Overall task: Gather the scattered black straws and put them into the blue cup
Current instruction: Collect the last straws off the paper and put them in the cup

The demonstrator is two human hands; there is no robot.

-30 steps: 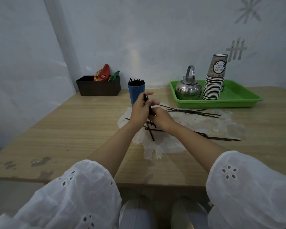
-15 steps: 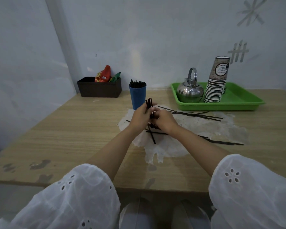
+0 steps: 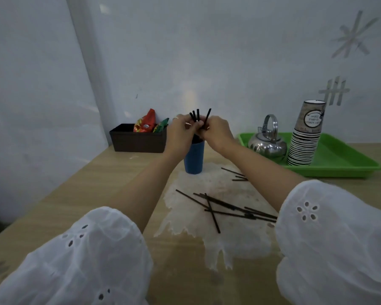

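The blue cup stands on the wooden table, its mouth hidden behind my hands. Right above it, my left hand and my right hand meet and together pinch a small bunch of black straws held upright, tips poking above the fingers. Several more black straws lie crossed on a pale patch of the table near me. A few further straws show just beyond my right forearm.
A dark box with red and green packets sits at the back left against the wall. A green tray at the right holds a steel kettle and a stack of paper cups.
Both hands have lifted from the table with the bunch of straws and moved back to above the blue cup. The camera view has shifted closer to the table.
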